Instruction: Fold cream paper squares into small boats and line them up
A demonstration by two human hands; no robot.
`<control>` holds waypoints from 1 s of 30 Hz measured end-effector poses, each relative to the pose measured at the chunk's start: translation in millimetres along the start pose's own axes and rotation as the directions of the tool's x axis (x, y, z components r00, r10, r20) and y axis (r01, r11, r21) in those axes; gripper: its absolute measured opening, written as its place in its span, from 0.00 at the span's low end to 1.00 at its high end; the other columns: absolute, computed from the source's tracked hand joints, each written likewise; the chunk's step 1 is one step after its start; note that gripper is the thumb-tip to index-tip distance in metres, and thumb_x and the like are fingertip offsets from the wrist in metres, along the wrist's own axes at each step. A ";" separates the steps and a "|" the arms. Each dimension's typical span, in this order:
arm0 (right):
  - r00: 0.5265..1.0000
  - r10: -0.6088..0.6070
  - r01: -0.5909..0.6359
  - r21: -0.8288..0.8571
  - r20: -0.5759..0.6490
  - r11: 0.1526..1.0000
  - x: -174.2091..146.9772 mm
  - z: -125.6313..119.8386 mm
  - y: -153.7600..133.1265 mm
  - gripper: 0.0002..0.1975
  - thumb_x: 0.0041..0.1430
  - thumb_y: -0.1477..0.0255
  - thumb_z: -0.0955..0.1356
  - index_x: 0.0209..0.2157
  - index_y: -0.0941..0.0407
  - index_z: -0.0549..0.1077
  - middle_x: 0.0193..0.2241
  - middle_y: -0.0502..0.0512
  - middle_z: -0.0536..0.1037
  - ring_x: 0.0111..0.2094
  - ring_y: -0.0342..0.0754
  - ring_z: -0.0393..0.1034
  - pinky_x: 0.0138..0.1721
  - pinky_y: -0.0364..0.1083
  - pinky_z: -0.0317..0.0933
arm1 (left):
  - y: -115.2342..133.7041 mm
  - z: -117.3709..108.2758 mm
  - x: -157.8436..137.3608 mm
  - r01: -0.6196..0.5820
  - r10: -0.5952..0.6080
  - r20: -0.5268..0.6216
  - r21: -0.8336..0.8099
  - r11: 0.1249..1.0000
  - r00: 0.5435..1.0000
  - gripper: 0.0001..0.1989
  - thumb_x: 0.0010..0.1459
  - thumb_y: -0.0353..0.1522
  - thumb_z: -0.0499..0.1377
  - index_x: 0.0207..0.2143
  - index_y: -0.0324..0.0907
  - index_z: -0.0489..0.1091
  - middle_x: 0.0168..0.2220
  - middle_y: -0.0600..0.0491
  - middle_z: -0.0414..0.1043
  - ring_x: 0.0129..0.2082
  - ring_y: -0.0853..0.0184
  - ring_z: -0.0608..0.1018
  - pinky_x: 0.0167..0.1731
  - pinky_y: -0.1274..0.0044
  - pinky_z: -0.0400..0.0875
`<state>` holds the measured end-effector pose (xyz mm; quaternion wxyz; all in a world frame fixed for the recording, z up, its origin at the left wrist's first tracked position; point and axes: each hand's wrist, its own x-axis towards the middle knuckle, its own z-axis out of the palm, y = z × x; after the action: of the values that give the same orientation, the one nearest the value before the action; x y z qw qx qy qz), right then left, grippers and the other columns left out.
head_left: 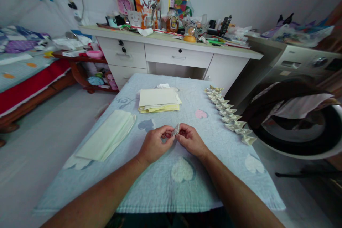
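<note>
Between my two hands, above the middle of the cloth-covered table (160,188), is a small folded piece of paper (175,130). My left hand (156,143) pinches its left side with thumb and fingers. From the other side, my right hand (192,140) grips it the same way. Fingers cover part of the fold, so its full shape is hidden. Along the table's right edge runs a row of several folded paper boats (229,118). A stack of cream and yellow paper sheets (159,99) lies beyond my hands. To the left rests a stack of pale green paper sheets (107,135).
Behind the table stands a white desk (179,57) with a jar (172,20), an orange snack bag (146,1) and clutter on top. A front-loading washing machine (301,64) with its door open and cloth hanging out is at right. A bed (29,82) is at left.
</note>
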<state>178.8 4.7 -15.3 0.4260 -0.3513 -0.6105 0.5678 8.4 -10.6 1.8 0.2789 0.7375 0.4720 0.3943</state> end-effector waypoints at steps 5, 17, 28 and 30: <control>0.999 0.002 -0.001 0.010 -0.052 1.000 1.3 1.5 0.4 0.07 0.53 0.67 0.69 0.28 0.56 0.69 0.22 0.45 0.66 0.24 0.40 0.58 0.28 0.40 0.54 | 0.6 4.5 -0.8 -0.043 0.048 -0.057 0.083 0.996 0.997 0.11 0.50 0.27 0.61 0.38 0.43 0.71 0.33 0.55 0.75 0.32 0.69 0.76 0.36 0.78 0.71; 0.989 0.147 -0.147 0.204 0.018 0.968 3.2 -1.6 -2.2 0.15 0.53 0.59 0.70 0.30 0.57 0.68 0.20 0.46 0.68 0.19 0.38 0.60 0.21 0.38 0.57 | 0.2 -4.5 0.3 0.014 -0.014 -0.006 -0.083 0.996 1.000 0.09 0.56 0.30 0.57 0.39 0.42 0.74 0.32 0.54 0.77 0.32 0.69 0.77 0.36 0.79 0.70; 0.990 0.138 -0.121 0.287 -0.036 0.950 3.5 -0.4 4.2 0.19 0.47 0.62 0.74 0.27 0.55 0.62 0.19 0.45 0.72 0.17 0.38 0.64 0.18 0.38 0.59 | -5.2 -0.4 0.8 0.039 -0.039 0.005 -0.104 0.994 0.999 0.06 0.54 0.28 0.58 0.35 0.42 0.73 0.29 0.56 0.75 0.28 0.71 0.74 0.32 0.80 0.68; 0.990 0.135 -0.120 0.246 -0.045 0.962 2.9 -1.2 3.2 0.16 0.48 0.64 0.74 0.27 0.56 0.64 0.20 0.46 0.72 0.17 0.38 0.64 0.20 0.38 0.59 | -4.6 -0.7 1.4 0.036 -0.036 -0.001 -0.104 0.994 0.999 0.05 0.54 0.27 0.58 0.34 0.41 0.73 0.28 0.56 0.74 0.28 0.71 0.74 0.32 0.80 0.68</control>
<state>178.6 8.2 -18.2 0.4467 -0.3523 -0.4993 0.6535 6.0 -7.5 -1.0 0.3233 0.7128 0.4644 0.4143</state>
